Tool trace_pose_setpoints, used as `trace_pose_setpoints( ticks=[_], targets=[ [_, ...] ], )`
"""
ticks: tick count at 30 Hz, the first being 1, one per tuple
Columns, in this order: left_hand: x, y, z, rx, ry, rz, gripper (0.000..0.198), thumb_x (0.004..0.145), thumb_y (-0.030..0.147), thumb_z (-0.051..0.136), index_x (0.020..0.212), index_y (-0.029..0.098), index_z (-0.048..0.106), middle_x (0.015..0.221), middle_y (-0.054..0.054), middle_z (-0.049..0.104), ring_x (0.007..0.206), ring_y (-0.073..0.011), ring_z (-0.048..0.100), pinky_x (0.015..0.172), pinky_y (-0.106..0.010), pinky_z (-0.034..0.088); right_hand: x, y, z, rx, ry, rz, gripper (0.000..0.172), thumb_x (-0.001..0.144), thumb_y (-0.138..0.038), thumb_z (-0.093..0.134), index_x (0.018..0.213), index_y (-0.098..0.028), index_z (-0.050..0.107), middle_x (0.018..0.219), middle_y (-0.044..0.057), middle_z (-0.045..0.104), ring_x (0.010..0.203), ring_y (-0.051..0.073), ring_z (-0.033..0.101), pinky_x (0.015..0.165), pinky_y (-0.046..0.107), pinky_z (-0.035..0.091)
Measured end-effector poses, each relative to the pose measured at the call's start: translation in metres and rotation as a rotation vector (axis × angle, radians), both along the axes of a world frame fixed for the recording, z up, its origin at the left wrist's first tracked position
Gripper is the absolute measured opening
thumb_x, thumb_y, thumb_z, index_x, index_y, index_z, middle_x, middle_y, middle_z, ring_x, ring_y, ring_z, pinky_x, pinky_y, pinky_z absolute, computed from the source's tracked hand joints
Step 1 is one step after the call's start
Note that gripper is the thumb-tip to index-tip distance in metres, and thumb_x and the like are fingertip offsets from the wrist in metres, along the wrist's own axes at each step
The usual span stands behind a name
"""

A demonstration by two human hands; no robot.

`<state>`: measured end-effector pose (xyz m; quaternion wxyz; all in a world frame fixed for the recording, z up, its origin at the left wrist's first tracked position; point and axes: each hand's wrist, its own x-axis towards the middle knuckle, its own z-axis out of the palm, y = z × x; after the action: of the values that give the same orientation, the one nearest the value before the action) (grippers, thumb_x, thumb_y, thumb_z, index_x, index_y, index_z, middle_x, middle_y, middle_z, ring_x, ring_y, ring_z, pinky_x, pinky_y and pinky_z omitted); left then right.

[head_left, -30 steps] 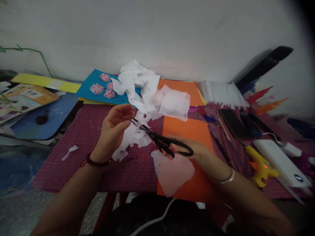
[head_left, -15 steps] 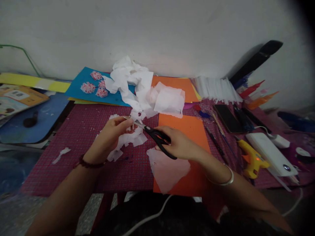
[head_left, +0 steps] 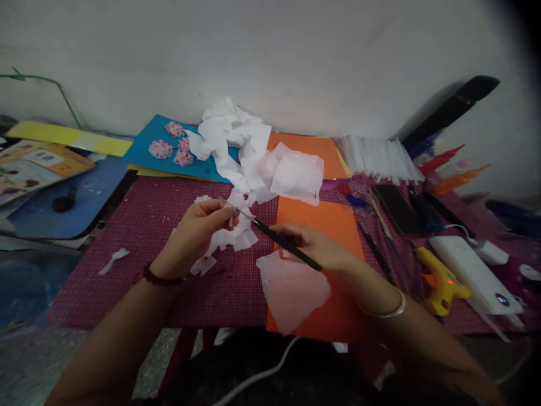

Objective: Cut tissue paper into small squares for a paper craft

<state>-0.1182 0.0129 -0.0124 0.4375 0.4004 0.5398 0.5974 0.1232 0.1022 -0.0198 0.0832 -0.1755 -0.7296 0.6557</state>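
My left hand (head_left: 195, 231) pinches a small piece of white tissue paper (head_left: 232, 217) above the checked maroon cloth (head_left: 139, 248). Black-handled scissors (head_left: 279, 239) are gripped in my right hand (head_left: 315, 248), their blades closed and pointing left at that piece. More white tissue scraps (head_left: 230, 239) lie under and beside my left hand. A pale pink paper shape (head_left: 291, 290) rests on the orange sheet (head_left: 329, 220) just below my right hand.
Crumpled white tissue (head_left: 253, 152) is heaped at the back centre. A blue card with pink flowers (head_left: 169, 148) lies back left. At the right are a yellow glue gun (head_left: 442, 282), a phone (head_left: 399, 208), a white power bank (head_left: 473, 273) and pens.
The scissors have gone from open to closed on the tissue piece, and my right hand has rolled over the handles. My left hand has lowered slightly toward the cloth.
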Motion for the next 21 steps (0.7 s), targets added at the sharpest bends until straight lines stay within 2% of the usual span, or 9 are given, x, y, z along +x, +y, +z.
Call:
trace_pose_setpoints(
  ticks=[4,9,11,13,15,18,21],
  targets=[
    [-0.003,0.001,-0.002,-0.037,-0.038,-0.043,0.014,0.067,0.022,0.073,0.054,0.017,0.068,0.058,-0.005,0.063,0.054,-0.0131,0.054,0.051,-0.024,0.043,0.0,-0.002,0.001,-0.026,-0.06,-0.023,0.054,0.084,-0.053,0.074,0.12,-0.014,0.063,0.079,-0.002,0.051,0.065,0.01,0.044,0.055,0.022,0.039],
    [-0.015,-0.003,0.006,-0.005,-0.047,-0.02,0.014,0.07,0.019,0.072,0.057,0.016,0.066,0.058,-0.004,0.062,0.054,-0.0116,0.054,0.051,-0.024,0.042,0.006,0.007,0.001,0.075,0.012,0.091,0.068,0.085,-0.066,0.068,0.126,-0.013,0.057,0.099,0.006,0.057,0.081,0.014,0.052,0.069,0.026,0.047],
    [-0.03,-0.007,0.012,0.045,-0.041,0.084,0.007,0.072,0.013,0.069,0.066,0.016,0.069,0.062,-0.003,0.064,0.054,-0.0105,0.054,0.05,-0.023,0.041,0.008,0.012,0.0,0.094,0.04,0.139,0.07,0.085,-0.073,0.063,0.122,-0.013,0.057,0.098,0.006,0.057,0.081,0.015,0.052,0.07,0.027,0.047],
    [-0.049,-0.011,0.017,0.109,-0.036,0.217,0.013,0.073,0.005,0.066,0.074,0.017,0.07,0.067,0.0,0.068,0.053,-0.0087,0.052,0.047,-0.021,0.038,0.01,0.016,-0.003,0.087,0.068,0.175,0.067,0.088,-0.075,0.056,0.114,-0.013,0.058,0.089,0.004,0.055,0.076,0.015,0.051,0.068,0.028,0.046],
    [-0.071,-0.015,0.019,0.12,-0.031,0.297,0.018,0.073,0.0,0.063,0.074,0.017,0.068,0.068,0.001,0.07,0.051,-0.0072,0.051,0.044,-0.019,0.035,0.012,0.019,-0.007,0.056,0.117,0.201,0.062,0.092,-0.074,0.051,0.106,-0.014,0.059,0.084,0.003,0.054,0.072,0.015,0.05,0.066,0.028,0.044],
    [-0.104,-0.023,0.017,0.007,0.038,0.311,0.019,0.077,-0.003,0.059,0.072,0.015,0.065,0.064,0.003,0.068,0.048,-0.0064,0.052,0.043,-0.016,0.033,0.014,0.021,-0.015,-0.025,0.192,0.212,0.055,0.094,-0.07,0.05,0.098,-0.016,0.059,0.08,0.003,0.054,0.069,0.015,0.05,0.063,0.029,0.042],
    [-0.136,-0.037,0.012,-0.174,0.334,0.233,0.013,0.085,0.004,0.061,0.084,0.012,0.07,0.061,0.006,0.065,0.052,-0.0053,0.054,0.05,-0.013,0.036,0.015,0.02,-0.018,-0.048,0.178,0.196,0.049,0.097,-0.065,0.049,0.097,-0.017,0.061,0.078,0.003,0.055,0.067,0.016,0.05,0.064,0.03,0.042]
  ],
)
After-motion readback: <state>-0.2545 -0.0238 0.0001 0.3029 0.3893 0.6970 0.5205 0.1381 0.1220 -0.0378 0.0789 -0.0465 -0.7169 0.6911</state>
